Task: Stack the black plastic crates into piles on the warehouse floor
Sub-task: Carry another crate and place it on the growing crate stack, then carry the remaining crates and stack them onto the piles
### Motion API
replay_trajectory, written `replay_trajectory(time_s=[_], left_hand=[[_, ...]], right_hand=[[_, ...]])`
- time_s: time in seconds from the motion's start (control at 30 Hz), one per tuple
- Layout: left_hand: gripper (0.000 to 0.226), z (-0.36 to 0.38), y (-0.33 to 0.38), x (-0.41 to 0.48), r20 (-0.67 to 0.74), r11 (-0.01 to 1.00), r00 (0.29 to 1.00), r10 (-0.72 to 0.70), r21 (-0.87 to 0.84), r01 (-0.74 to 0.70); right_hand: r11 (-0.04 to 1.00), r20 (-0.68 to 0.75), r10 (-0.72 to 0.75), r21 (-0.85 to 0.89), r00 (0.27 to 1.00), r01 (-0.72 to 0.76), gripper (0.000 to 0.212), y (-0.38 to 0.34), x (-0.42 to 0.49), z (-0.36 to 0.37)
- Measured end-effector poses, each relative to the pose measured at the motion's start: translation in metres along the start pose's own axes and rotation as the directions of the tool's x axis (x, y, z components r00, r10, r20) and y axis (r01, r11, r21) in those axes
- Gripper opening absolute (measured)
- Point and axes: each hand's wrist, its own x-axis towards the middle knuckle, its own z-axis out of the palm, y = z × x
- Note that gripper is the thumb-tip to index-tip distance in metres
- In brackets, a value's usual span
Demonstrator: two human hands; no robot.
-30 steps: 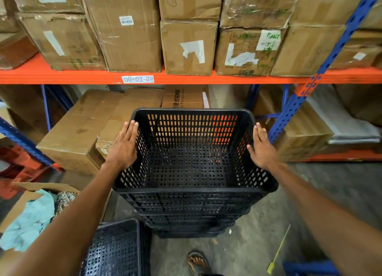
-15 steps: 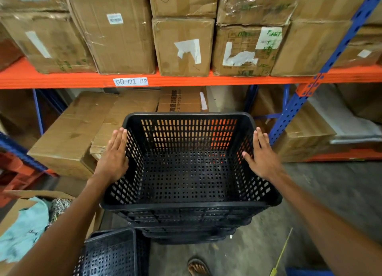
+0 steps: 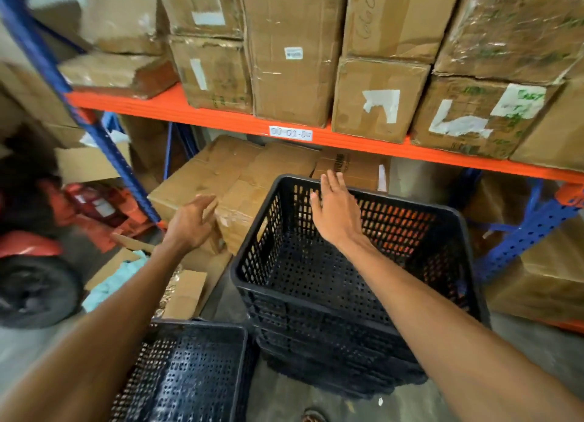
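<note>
Honestly, both hands are open and empty, left hand (image 3: pixel 192 221) beside, right hand (image 3: pixel 336 214) above the crate pile (image 3: pixel 316 295) on the floor; a careless bump could tip it.

Black perforated crates (image 3: pixel 347 279), orange shelf beam (image 3: pixel 221 118), blue uprights (image 3: pixel 104 143), brown cartons (image 3: pixel 290 58).

Second crate (image 3: pixel 186 374) cut off below; wheel (image 3: pixel 34 290) blurred (left edge).
</note>
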Motion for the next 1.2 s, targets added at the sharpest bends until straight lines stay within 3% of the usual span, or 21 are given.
replay_trajectory(time_s=[0.17, 0.27, 0.43, 0.6, 0.77, 0.93, 1.07, 1.2], left_hand=[[0.043, -0.058, -0.078, -0.065, -0.073, 0.952, 0.952, -0.298, 0.045, 0.302], [0.045, -0.076, -0.126, -0.116, -0.078, 0.857, 0.859, -0.507, 0.066, 0.511], [0.046, -0.075, -0.203, -0.192, -0.097, 0.718, 0.717, -0.69, 0.035, 0.695], [0.049, -0.034, -0.297, -0.236, 0.029, 0.655, 0.655, -0.755, 0.087, 0.751], [0.058, 0.043, -0.403, -0.25, 0.289, 0.684, 0.626, -0.724, 0.184, 0.706], [0.071, 0.136, -0.508, -0.253, 0.388, 0.692, 0.587, -0.711, 0.235, 0.683], [0.084, 0.207, -0.574, -0.262, 0.401, 0.61, 0.504, -0.765, 0.199, 0.767], [0.053, 0.257, -0.603, -0.283, 0.496, 0.451, 0.372, -0.784, 0.043, 0.892]], right_hand=[[0.924, -0.02, -0.268, 0.279, 0.963, 0.262, 0.058, -0.163, 0.014, 0.038], [0.854, 0.014, -0.399, 0.369, 0.917, 0.366, 0.057, -0.236, -0.013, 0.07], [0.817, 0.157, -0.463, 0.457, 0.873, 0.351, 0.059, -0.303, -0.078, 0.143], [0.924, 0.447, -0.272, 0.369, 0.852, 0.102, 0.059, -0.283, -0.15, 0.253], [0.969, 0.614, 0.154, 0.061, 0.774, -0.241, 0.06, -0.225, -0.237, 0.36], [0.841, 0.566, 0.512, -0.18, 0.646, -0.51, 0.071, -0.186, -0.302, 0.45], [0.695, 0.468, 0.685, -0.19, 0.558, -0.694, 0.082, -0.159, -0.323, 0.513], [0.544, 0.484, 0.759, -0.103, 0.436, -0.833, 0.052, -0.145, -0.334, 0.559]])
